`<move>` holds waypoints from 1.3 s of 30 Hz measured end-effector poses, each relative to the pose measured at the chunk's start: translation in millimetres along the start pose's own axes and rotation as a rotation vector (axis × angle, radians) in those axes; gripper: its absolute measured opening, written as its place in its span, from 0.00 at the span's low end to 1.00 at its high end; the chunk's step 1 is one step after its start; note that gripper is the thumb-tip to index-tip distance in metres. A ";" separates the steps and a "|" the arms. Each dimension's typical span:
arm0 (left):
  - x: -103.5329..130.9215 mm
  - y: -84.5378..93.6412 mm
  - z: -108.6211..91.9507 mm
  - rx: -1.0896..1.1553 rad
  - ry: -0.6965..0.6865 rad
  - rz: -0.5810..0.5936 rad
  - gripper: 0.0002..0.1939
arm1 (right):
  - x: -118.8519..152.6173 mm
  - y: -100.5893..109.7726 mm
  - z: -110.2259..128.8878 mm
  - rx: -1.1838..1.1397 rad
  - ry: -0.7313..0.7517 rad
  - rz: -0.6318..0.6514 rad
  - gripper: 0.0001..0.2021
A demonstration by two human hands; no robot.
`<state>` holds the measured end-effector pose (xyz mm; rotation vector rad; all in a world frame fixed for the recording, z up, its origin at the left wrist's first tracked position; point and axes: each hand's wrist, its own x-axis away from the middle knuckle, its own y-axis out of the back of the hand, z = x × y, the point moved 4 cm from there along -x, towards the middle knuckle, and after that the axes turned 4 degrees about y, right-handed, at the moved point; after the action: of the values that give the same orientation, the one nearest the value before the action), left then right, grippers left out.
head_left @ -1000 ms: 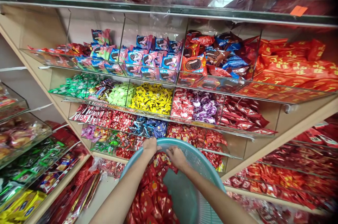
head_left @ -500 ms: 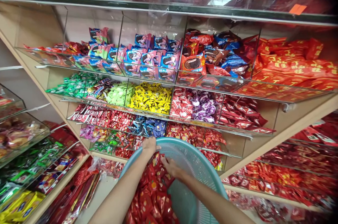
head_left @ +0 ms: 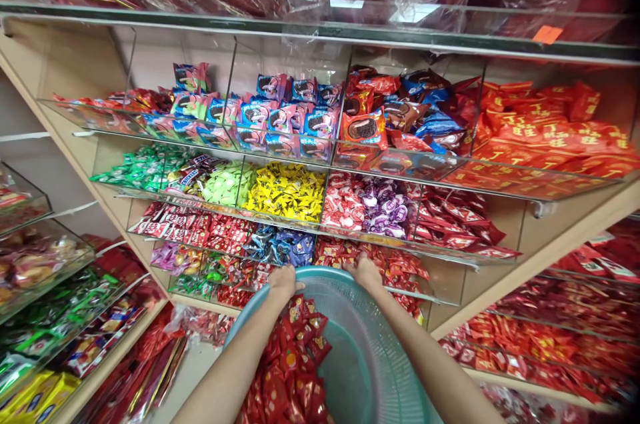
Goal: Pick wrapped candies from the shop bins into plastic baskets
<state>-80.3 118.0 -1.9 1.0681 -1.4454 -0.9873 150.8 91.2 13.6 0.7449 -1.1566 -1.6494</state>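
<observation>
A turquoise plastic basket [head_left: 395, 337] with a perforated wall is in front of me. Small red candy packets [head_left: 295, 371] are heaped in its left part. My left hand [head_left: 284, 283] is closed over the far rim, left of centre. Beyond the rim, to the right, my right hand [head_left: 367, 272] is at the red packets [head_left: 340, 252] in a low shelf bin. Its fingertips are partly hidden among them, so I cannot make out whether they hold anything.
Clear-fronted shelves rise ahead with yellow-wrapped sweets [head_left: 287, 191], purple-wrapped sweets [head_left: 385, 204], blue-and-pink cookie packs [head_left: 260, 111] and orange-red packets [head_left: 540, 121]. A glass shelf edge [head_left: 300, 27] crosses above. More snack shelves stand left [head_left: 45, 264] and right [head_left: 545, 337].
My right hand has moved from the packets inside the basket up and forward over the rim to the low shelf bin. My left hand stays on the rim.
</observation>
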 end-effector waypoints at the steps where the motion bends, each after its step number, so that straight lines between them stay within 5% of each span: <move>1: -0.5 -0.3 0.1 0.000 -0.003 0.000 0.30 | -3.0 -4.2 -2.6 -0.016 -0.019 0.029 0.23; 6: -1.0 -0.1 0.3 0.000 -0.010 -0.001 0.30 | -8.2 -10.6 -2.1 -0.052 -0.022 0.008 0.27; 11: 1.7 2.6 0.0 0.002 -0.002 0.010 0.28 | -7.9 -11.0 -8.2 -0.051 0.020 -0.008 0.14; 17: 2.9 2.6 -0.4 0.010 -0.003 0.008 0.28 | -8.0 5.4 6.5 -0.045 0.322 -0.178 0.13; 22: 1.5 0.2 1.2 0.022 0.025 -0.008 0.29 | -18.8 4.3 42.3 0.056 0.531 -0.054 0.11; 32: -1.5 -2.9 1.7 0.028 0.012 0.000 0.30 | -32.4 -12.3 54.9 0.113 0.507 0.028 0.10; 39: -2.9 -5.0 1.9 0.013 0.002 0.008 0.30 | -31.8 -19.1 54.0 -0.078 0.392 0.099 0.26</move>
<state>-81.5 119.6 -7.7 1.0716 -1.4555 -0.9725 108.8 141.5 14.4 0.8982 -0.8323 -1.3801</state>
